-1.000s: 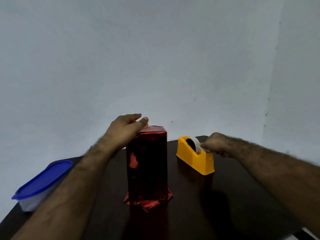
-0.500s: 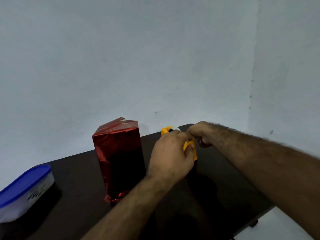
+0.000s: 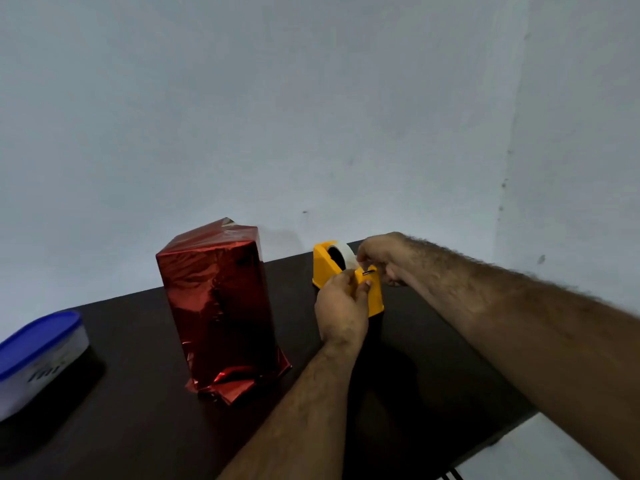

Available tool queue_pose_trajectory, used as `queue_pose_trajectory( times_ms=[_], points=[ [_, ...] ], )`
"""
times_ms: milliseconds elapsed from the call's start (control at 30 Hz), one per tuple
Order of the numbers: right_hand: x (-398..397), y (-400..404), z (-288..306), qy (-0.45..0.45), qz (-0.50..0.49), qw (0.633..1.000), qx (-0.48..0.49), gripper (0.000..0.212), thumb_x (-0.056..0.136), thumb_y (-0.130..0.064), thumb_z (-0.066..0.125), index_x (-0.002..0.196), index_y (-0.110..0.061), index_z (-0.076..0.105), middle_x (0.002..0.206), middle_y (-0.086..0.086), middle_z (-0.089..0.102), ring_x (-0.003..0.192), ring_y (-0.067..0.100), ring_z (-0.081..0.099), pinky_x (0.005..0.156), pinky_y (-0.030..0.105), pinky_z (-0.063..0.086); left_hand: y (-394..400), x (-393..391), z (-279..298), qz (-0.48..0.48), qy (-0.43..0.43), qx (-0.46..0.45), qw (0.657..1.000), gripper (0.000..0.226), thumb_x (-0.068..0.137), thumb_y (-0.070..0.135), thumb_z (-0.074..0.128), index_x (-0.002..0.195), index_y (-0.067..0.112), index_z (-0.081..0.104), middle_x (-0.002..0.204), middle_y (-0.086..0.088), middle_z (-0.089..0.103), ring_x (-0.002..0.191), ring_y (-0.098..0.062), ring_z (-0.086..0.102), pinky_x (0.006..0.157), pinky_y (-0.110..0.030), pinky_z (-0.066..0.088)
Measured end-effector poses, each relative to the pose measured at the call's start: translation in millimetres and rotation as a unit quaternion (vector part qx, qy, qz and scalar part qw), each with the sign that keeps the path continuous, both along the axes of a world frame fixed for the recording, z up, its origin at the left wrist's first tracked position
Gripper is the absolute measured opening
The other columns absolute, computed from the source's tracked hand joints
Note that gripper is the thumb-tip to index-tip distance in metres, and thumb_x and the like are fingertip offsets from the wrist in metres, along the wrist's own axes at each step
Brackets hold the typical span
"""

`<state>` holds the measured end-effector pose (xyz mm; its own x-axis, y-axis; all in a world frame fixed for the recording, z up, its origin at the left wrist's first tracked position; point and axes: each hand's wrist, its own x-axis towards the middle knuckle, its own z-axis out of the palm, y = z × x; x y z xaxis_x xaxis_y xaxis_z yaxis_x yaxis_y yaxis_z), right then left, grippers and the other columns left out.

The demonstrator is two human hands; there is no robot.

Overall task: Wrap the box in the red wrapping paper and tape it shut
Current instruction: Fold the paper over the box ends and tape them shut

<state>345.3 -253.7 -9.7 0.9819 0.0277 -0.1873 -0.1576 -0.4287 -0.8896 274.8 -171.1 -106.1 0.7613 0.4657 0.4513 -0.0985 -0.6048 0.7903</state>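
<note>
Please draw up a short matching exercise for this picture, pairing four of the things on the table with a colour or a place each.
Things:
1. wrapped box
2. tape dispenser
3. lidded container
4. left hand

Descriptions:
A. blue lid, at the table's left edge
B. yellow, right of the box
C. shiny red, standing upright
D. holds the dispenser's near end

Pairs: 1-C, 2-B, 3-A, 4-D

Foil gloss on dark matt wood

Wrapping paper [image 3: 221,306]: crinkled, mirror-glossy red foil. Tape dispenser [image 3: 372,299]: smooth yellow plastic. Table [image 3: 138,427]: dark, matt.
</note>
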Motion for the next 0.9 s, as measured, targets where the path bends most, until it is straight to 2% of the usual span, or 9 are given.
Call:
queue_pose_trajectory(
  times_ms=[167,300,433,500,567,667,733,800,900],
  points=[
    [-15,-7,5,-0.016,-0.019,0.999,0.031,0.02,0.071,0.0,0.064,0.071,-0.014,0.05,0.061,0.003,0.039,0.039,0.016,0.021,0.047,0.022,0.021,1,-1,-2,-0.008,-0.002,0.0,1.0,0.047,0.098,0.045,0.07,0.138,0.022,0.069,0.129,-0.002,0.073,0.118,-0.024,0.068,0.102,-0.041,0.056],
    [-32,-16,-2,-0.011,-0.043,0.997,0.07,0.018,0.07,-0.003,0.063,0.072,-0.014,0.049,0.059,0.002,0.032,0.032,0.016,0.022,0.041,0.015,0.025,0,-1,-1,-0.001,-0.011,0.016,1.0,0.047,0.098,0.044,0.071,0.139,0.02,0.069,0.127,-0.004,0.074,0.117,-0.024,0.068,0.098,-0.038,0.056],
    [-44,-21,-23,-0.021,-0.088,0.988,0.125,0.011,0.068,-0.001,0.065,0.076,-0.008,0.062,0.064,0.006,0.047,0.037,0.014,0.031,0.033,0.013,0.024,0,-4,0,0.005,-0.015,0.035,0.999,0.045,0.099,0.042,0.071,0.136,0.019,0.07,0.123,-0.004,0.075,0.113,-0.025,0.069,0.092,-0.036,0.055],
    [-51,-22,-28,-0.02,-0.104,0.982,0.16,0.007,0.07,0.0,0.066,0.074,-0.006,0.064,0.051,0.002,0.05,0.029,0.01,0.033,0.03,0.012,0.023,0,-5,0,0.006,-0.012,0.043,0.999,0.043,0.098,0.043,0.071,0.135,0.021,0.071,0.12,-0.004,0.076,0.11,-0.025,0.07,0.089,-0.035,0.055],
    [-57,-23,-31,-0.014,-0.113,0.974,0.198,0.007,0.075,0.003,0.065,0.076,-0.003,0.065,0.033,-0.003,0.043,0.021,0.006,0.031,0.03,0.011,0.023,2,-5,-1,0.01,-0.006,0.046,0.999,0.044,0.098,0.045,0.07,0.136,0.023,0.07,0.12,-0.003,0.076,0.11,-0.024,0.07,0.09,-0.035,0.055],
    [-59,-23,-38,-0.004,-0.117,0.968,0.223,0.01,0.076,0.005,0.065,0.083,-0.002,0.066,0.029,-0.004,0.037,0.019,0.007,0.026,0.031,0.011,0.022,4,-1,-5,0.01,-0.002,0.052,0.999,0.04,0.097,0.044,0.071,0.132,0.026,0.072,0.116,-0.002,0.076,0.108,-0.024,0.069,0.086,-0.034,0.054],
    [-54,-24,-43,-0.002,-0.112,0.969,0.219,0.014,0.075,0.007,0.068,0.086,-0.002,0.067,0.034,-0.003,0.042,0.019,0.007,0.027,0.031,0.012,0.024,4,1,-5,0.011,0.0,0.046,0.999,0.039,0.097,0.044,0.071,0.132,0.027,0.072,0.115,-0.003,0.076,0.107,-0.024,0.069,0.084,-0.032,0.053],
    [-40,-24,-44,0.006,-0.1,0.978,0.18,0.019,0.073,0.006,0.072,0.089,-0.004,0.07,0.049,0.002,0.05,0.022,0.009,0.03,0.031,0.013,0.026,5,3,-6,0.006,0.0,0.038,0.999,0.04,0.097,0.045,0.071,0.133,0.028,0.072,0.115,-0.003,0.076,0.109,-0.024,0.069,0.087,-0.033,0.054],
    [-22,-26,-30,0.051,-0.053,0.996,0.055,0.015,0.082,-0.002,0.071,0.084,-0.01,0.058,0.063,0.005,0.037,0.04,0.016,0.027,0.038,0.018,0.026,5,3,-7,0.005,0.005,0.032,0.999,0.043,0.097,0.046,0.07,0.136,0.028,0.07,0.12,-0.004,0.074,0.113,-0.025,0.067,0.092,-0.036,0.055]
  ],
)
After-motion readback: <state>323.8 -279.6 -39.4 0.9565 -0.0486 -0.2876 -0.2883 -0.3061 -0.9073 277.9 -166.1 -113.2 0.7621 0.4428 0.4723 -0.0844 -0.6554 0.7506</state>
